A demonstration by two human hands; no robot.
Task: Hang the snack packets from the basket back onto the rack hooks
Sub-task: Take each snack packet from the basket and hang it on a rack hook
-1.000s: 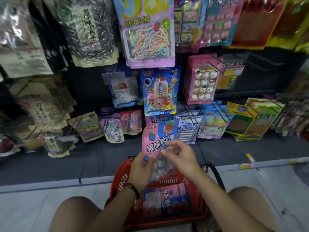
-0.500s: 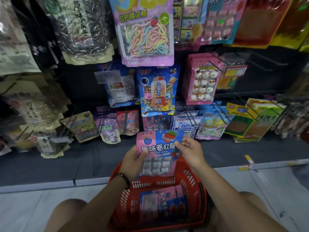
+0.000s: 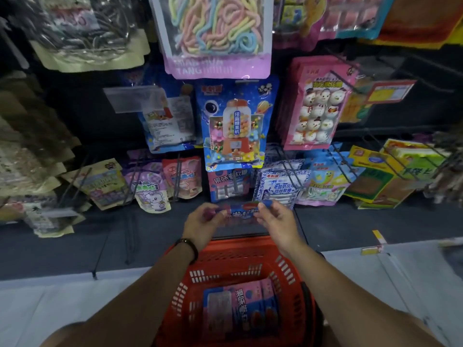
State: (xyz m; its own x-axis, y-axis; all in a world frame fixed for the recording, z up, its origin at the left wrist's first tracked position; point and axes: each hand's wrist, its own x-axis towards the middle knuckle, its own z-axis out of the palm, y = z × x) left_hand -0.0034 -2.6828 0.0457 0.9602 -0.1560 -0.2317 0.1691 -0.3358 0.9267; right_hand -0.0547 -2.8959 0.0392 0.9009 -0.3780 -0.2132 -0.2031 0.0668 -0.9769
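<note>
both my hands pinch one pink-blue snack packet (image 3: 241, 212) by its top corners, left hand (image 3: 203, 225) and right hand (image 3: 276, 222), holding it above the red basket (image 3: 288, 266), just below matching packets on the rack hook (image 3: 229, 182). more packets (image 3: 240, 311) lie in the basket.

A red basket (image 3: 233, 249) sits on the pale floor (image 3: 50, 304), against the dark ledge (image 3: 338, 224) below the rack (image 3: 87, 116); a yellow tag (image 3: 377, 235) lies at the ledge's front edge.
</note>
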